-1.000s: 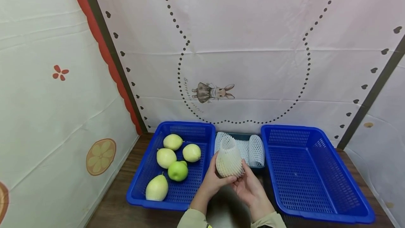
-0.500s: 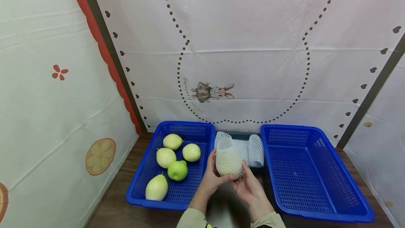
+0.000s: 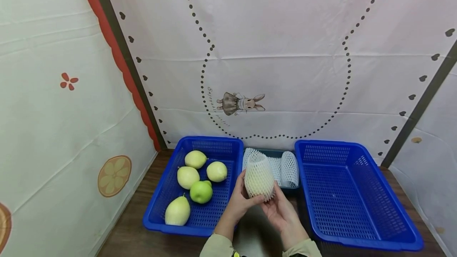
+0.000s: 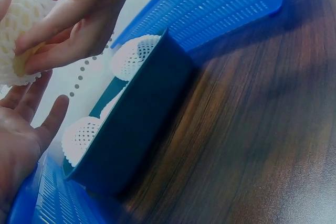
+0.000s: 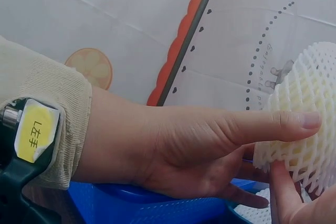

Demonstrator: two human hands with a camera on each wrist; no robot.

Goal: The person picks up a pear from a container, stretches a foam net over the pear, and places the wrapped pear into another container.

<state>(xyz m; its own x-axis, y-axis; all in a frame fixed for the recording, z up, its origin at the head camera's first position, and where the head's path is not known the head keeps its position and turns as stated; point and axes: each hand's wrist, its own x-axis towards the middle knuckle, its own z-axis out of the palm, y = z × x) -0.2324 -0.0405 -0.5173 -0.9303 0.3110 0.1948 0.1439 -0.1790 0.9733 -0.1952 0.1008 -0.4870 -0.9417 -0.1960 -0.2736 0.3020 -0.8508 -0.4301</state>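
In the head view, a pear in a white foam net sleeve (image 3: 260,177) is held up in front of the middle box, its net rising past the top of the fruit. My left hand (image 3: 235,205) grips it from the left, thumb across the near side. From the right and below, my right hand (image 3: 283,219) holds its lower end with the fingertips. The left wrist view has the right hand (image 4: 79,22) with fingers on the netted pear and the left hand (image 4: 23,135) beneath. Seen from the right wrist, the left thumb (image 5: 283,125) presses on the net.
A blue basket (image 3: 157,209) at left contains several pale pears and a green apple (image 3: 201,192). Behind my hands, a dark green box (image 3: 273,154) holds white foam nets (image 3: 288,169). Another blue basket (image 3: 360,245) stands at right on the wooden table (image 3: 125,233).
The net's upper end has shifted slightly and looks wider than one second ago. Both hands stay in nearly the same place around the pear.
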